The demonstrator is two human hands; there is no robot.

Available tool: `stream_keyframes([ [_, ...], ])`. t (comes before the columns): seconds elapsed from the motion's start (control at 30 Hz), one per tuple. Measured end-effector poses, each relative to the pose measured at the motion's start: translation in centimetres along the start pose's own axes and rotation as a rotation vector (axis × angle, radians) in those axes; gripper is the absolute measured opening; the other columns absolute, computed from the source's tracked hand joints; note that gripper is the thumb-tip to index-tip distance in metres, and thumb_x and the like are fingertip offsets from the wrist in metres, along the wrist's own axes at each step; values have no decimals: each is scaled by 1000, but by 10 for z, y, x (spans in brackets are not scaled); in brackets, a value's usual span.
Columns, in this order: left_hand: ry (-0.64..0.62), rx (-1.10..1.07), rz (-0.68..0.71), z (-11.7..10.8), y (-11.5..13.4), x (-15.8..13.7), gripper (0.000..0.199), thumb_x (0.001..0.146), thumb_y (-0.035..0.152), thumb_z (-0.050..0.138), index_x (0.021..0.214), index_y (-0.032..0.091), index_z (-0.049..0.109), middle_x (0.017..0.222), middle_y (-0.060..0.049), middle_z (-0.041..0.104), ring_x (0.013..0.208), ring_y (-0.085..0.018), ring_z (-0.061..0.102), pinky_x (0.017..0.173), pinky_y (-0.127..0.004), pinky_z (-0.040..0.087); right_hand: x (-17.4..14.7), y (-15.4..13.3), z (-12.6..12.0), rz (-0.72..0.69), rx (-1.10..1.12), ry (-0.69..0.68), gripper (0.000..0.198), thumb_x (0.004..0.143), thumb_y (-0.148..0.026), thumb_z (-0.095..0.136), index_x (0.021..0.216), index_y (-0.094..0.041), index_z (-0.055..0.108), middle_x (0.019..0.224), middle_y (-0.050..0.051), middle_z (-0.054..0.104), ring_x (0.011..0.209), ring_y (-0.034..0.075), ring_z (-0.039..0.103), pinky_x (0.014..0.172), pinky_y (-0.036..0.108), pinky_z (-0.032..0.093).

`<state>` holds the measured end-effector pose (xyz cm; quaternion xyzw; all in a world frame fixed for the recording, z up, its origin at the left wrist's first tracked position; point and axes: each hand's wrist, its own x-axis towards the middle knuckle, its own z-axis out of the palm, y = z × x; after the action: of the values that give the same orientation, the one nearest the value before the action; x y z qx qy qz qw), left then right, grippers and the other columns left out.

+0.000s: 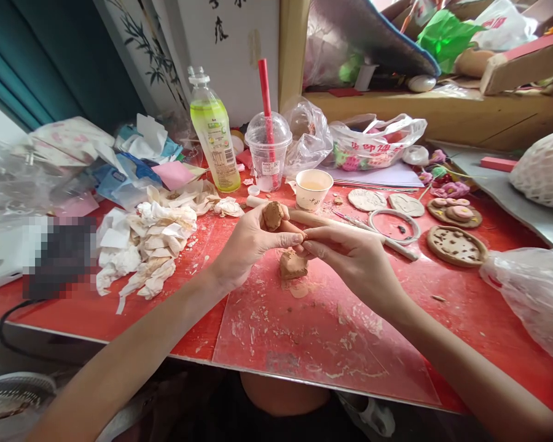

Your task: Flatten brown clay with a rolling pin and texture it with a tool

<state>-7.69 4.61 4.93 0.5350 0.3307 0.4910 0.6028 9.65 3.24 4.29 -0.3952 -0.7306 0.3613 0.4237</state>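
Note:
A lump of brown clay (272, 216) rests in the curled fingers of my left hand (246, 239), above the table. My left thumb points right and meets the fingertips of my right hand (350, 245). Those right fingers are pinched together; whatever sits between them is too small or hidden to name. Just below both hands, a bigger block of brown clay (294, 264) lies on a clear plastic sheet (322, 331) smeared with clay. Behind my hands a rolling pin (313, 219) lies slantwise, partly covered by them.
A paper cup (313, 190), a plastic cup with a red straw (268, 147) and a drink bottle (215, 141) stand behind. Crumpled tissues (152, 239) lie left. Rightward are a clay ring (394, 226), a round clay dish (457, 245) and a plastic bag (529, 294).

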Motion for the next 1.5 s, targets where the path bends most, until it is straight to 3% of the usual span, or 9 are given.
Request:
stream_keyframes([
  [0.3,56,95,2,2,1,-3,29,64,15,76,67,15,47,63,4,54,63,-9,58,63,-24,49,-1,2,1,-141,-194,74,12,87,-25,57,83,-19,66,78,1,69,69,14,62,64,28,48],
  [0.5,54,108,-1,2,2,-1,20,67,20,75,67,14,56,64,4,49,59,-6,51,57,-20,45,-2,5,-1,-94,-186,104,16,88,-27,53,81,-19,65,75,1,68,68,14,62,64,29,47],
  [0.77,-12,-47,-93,2,4,-3,15,76,21,67,86,16,57,84,-2,68,78,-17,68,70,-27,51,0,4,-3,-27,-203,160,23,90,-35,49,82,-20,64,71,2,64,66,15,58,64,31,44],
  [1.07,-17,-52,-109,-1,5,-1,20,76,18,65,93,14,56,100,-7,68,76,-13,67,64,-22,51,3,3,-5,74,128,238,18,87,-35,53,81,-22,63,71,1,61,60,12,56,60,29,48],
  [1.2,11,-82,-142,1,6,-1,20,82,23,60,99,15,56,107,-7,63,71,-8,60,60,-20,49,6,5,-5,148,298,163,15,86,-29,54,92,-21,66,76,2,64,63,12,59,62,29,51],
  [1.33,47,-156,-124,1,6,0,18,89,24,47,103,17,56,108,-6,62,74,-8,60,62,-19,50,9,7,-5,302,412,94,14,82,-27,60,89,-19,68,82,4,68,68,12,63,69,30,54],
  [1.5,11,-119,-93,1,5,1,20,89,22,48,105,18,59,106,-5,62,71,-7,61,65,-20,51,10,11,-5,398,575,-20,24,82,-33,60,97,-16,69,88,8,71,79,16,68,80,34,54],
])
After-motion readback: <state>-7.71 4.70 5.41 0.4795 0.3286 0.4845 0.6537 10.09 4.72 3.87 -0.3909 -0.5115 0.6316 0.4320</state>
